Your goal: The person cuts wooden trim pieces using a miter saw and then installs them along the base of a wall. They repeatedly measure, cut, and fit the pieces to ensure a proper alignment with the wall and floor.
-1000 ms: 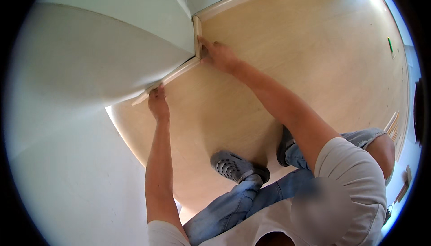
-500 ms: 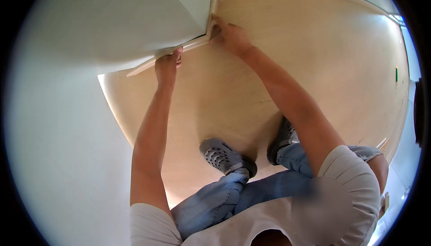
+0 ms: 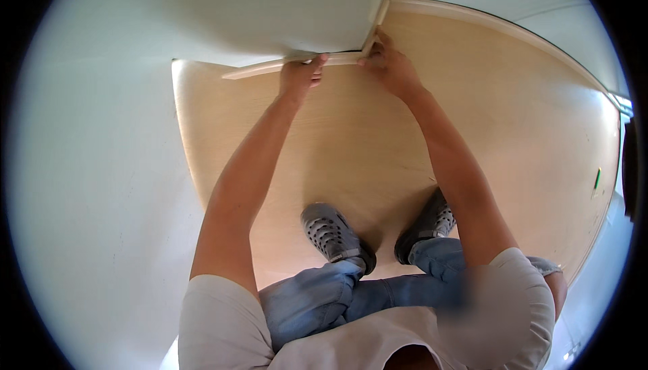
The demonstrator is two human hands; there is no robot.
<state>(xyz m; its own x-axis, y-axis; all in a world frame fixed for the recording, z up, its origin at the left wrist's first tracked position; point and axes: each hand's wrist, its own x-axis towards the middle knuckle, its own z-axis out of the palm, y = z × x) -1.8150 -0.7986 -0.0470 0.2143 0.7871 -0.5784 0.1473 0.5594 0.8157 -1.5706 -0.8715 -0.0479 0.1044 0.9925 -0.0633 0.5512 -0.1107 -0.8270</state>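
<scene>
- grasping long strip [image 3: 343,59] along wall [image 3: 236,6] with left fingers [image 3: 316,74]
- touching short strip [image 3: 382,12] with right fingers [image 3: 385,41]; cannot tell if gripping
- seemingly aligning both at an angle; next, probably, to press flush

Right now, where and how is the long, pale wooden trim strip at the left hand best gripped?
Probably near the free left end of the strip, pinched across its narrow width from the open floor side: that end stands slightly off the pale grey-green wall, while the hands, left and right, occupy the corner side.
</scene>
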